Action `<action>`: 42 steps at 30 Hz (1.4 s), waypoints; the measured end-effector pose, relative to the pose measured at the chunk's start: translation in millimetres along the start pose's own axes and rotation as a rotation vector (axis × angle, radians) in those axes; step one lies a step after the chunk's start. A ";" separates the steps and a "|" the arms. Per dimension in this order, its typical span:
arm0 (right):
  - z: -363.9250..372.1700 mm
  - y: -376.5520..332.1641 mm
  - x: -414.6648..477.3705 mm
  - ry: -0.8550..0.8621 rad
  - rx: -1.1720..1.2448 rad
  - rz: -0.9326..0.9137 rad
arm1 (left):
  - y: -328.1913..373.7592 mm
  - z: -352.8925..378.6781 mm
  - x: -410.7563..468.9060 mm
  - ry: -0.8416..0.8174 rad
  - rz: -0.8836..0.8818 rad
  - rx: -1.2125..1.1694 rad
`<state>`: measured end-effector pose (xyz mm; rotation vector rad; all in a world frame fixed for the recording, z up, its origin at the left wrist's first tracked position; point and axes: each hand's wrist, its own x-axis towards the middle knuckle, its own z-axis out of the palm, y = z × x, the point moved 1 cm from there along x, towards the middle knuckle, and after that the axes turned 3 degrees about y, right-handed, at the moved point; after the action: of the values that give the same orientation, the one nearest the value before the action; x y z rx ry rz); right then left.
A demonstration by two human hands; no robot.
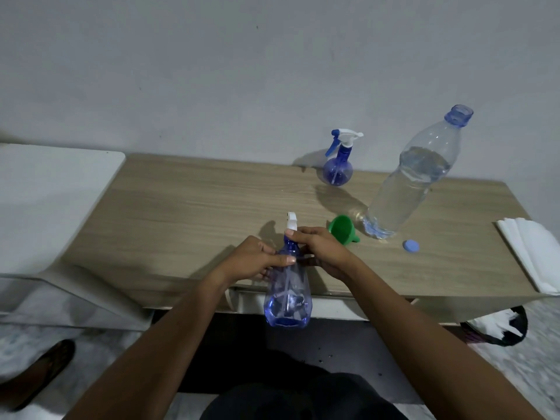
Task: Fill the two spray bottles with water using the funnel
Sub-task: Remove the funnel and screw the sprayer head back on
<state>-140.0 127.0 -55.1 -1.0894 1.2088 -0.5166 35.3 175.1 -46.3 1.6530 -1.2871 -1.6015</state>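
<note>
Both hands are clamped on one clear blue plastic spray bottle (288,298), held upright at the bench's near edge, around its middle. Left hand (257,259) curls fingers and thumb round the bottle's shoulder; right hand (321,253) closes round the neck just under the white trigger head (291,221), which sits on the bottle. The two hands come close together across the neck. On the light wood-grain bench (181,201), a round blue spray bottle with a white and blue trigger (338,171) stands near the far edge, right of centre. A tall clear plastic water bottle (406,183), uncapped and partly full, stands further right. A green plastic funnel (342,228) lies on its side just beside that bottle's base, and a small round blue cap (411,245) lies near it, toward the near edge. Folded white paper napkins (533,253) rest at the right edge
</note>
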 end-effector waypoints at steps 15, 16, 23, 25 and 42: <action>-3.8 6.2 6.3 -0.021 0.042 -0.035 | -8.2 -1.9 5.2 0.007 -0.021 -0.010; -4.1 5.5 6.7 -0.024 0.040 -0.036 | -7.9 -2.0 5.3 0.010 -0.017 -0.003; -7.3 4.2 9.3 0.011 0.019 -0.056 | -2.6 -2.1 5.6 0.002 -0.002 -0.002; -7.1 5.2 8.7 0.025 0.025 -0.056 | -3.1 -1.7 6.3 -0.002 -0.007 0.005; -27.6 -69.4 22.6 0.109 0.023 -0.363 | 39.4 -26.8 38.2 0.006 0.274 -0.073</action>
<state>-143.2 67.8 -4.4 -1.2820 1.0995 -0.8753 44.4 118.3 -25.8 1.3698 -1.3691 -1.4582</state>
